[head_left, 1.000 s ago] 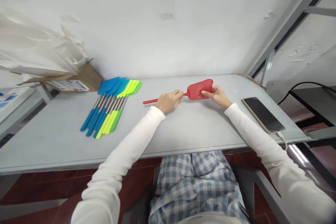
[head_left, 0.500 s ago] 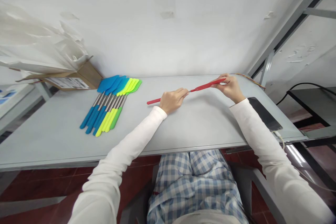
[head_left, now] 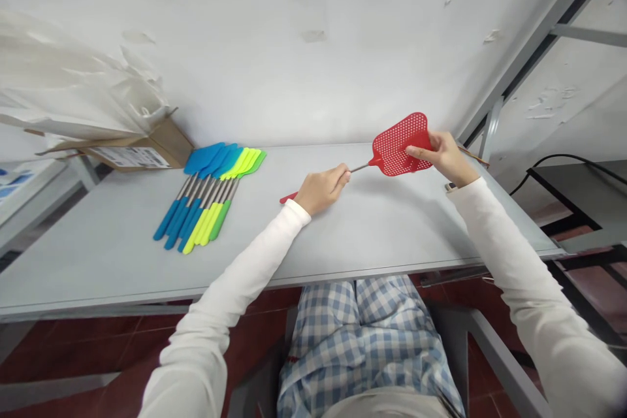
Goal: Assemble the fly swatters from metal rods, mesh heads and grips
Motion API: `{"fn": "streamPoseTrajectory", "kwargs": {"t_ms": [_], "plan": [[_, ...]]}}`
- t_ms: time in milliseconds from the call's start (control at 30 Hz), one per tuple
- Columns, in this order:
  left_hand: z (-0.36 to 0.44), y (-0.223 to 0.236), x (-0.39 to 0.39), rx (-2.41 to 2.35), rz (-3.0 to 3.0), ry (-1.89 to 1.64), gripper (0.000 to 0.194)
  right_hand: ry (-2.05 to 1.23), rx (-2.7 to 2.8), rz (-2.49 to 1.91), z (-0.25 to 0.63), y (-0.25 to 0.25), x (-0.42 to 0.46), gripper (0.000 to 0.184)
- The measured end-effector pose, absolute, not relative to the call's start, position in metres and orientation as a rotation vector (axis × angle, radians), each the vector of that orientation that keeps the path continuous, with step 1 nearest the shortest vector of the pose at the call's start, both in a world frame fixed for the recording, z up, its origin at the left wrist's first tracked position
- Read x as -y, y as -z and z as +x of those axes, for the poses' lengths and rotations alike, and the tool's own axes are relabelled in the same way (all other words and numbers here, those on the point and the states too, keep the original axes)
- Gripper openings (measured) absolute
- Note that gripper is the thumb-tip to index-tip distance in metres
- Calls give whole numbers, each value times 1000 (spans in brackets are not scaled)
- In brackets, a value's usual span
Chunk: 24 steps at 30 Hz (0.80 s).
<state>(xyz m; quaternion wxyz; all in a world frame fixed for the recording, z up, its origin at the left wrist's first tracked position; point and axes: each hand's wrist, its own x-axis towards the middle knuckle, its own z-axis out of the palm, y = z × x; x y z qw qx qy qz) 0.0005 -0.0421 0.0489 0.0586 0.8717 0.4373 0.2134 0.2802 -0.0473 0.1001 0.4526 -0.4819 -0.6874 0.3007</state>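
One red perforated plastic fly swatter (head_left: 396, 147) tilts upward toward your right, its head raised above the smooth grey tabletop (head_left: 386, 228); your left hand (head_left: 319, 189) is curled closed around its stem, red grip end poking out on one side, thin silvery metal shaft on the other; your right hand (head_left: 443, 155) pinches the head's far edge between thumb and fingers; to your left, blue, yellow and green flat-headed swatters (head_left: 200, 225) lie overlapping near a brown cardboard box (head_left: 169, 142).
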Motion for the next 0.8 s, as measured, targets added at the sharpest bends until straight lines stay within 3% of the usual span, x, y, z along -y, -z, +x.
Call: {"fn": "streamPoseTrajectory", "kwargs": {"t_ms": [267,500,800], "plan": [[25,-47,50,-1393,2756,-606,43,-830,1747,-1144,254,-106,53,37],[16,-59,63,-1135,2862,-525,37,-683,1883,-1147,268,-121,66,13],[0,-77,90,-970,2868,-686,39,-641,1952,-1069,270,-141,87,14]]}}
